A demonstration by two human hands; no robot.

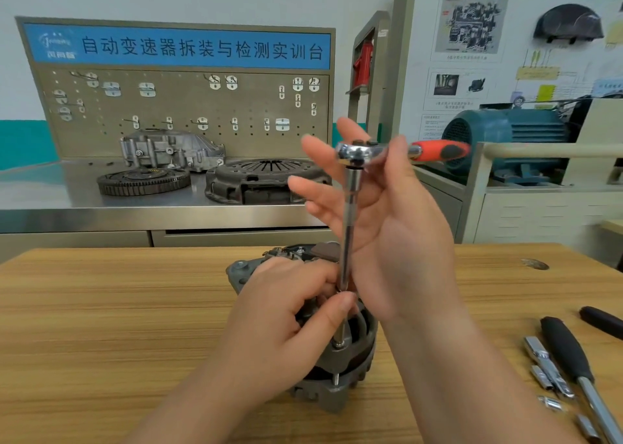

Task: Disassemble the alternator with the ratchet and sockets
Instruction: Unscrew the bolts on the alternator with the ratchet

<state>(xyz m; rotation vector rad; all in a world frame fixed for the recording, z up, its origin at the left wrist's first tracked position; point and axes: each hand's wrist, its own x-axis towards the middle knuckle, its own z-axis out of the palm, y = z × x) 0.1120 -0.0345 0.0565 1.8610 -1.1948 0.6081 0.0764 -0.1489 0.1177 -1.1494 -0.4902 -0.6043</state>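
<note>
On the near wooden table (101,309), left hand (286,312) is gripping the alternator (340,369), its thumb steadying the extension bar (349,224). Right hand (397,234), fingers spread straight, is cradling the ratchet (360,150). Housing bolt apparently being loosened; next move is swinging the handle squarely.

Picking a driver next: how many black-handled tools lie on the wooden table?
2. One black-handled tool lies right of the loose sockets; the second handle lies beyond it, cut by the frame edge. Others may be hidden.
</note>
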